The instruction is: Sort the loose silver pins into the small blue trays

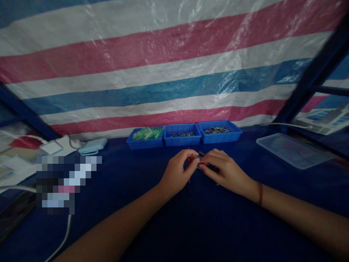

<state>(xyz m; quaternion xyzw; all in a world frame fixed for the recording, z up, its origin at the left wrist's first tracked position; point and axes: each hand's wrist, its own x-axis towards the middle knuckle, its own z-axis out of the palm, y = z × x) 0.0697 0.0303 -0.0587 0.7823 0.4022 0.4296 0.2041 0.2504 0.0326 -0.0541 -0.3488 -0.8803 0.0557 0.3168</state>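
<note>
Over the dark blue tabletop (174,222), my left hand (178,169) and my right hand (225,167) meet fingertip to fingertip. My left hand is closed in a pinch on a thin metal piece (197,157); its exact kind is too small to tell. The fingers of my right hand are closed at the same spot, and what they grip is mostly hidden. Dark slim pieces (213,167) show beneath my right fingers. Behind the hands stand a blue bin with green plastic packets (147,133), a blue bin with thin metal parts (182,141) and a third blue bin with metal pins (222,137).
A translucent plastic lid (291,151) lies at the right. On the left are a light blue case (93,146), a white charger (51,146), cables and a pixelated patch. A striped plastic sheet (163,87) hangs behind, between dark blue frame posts (313,78).
</note>
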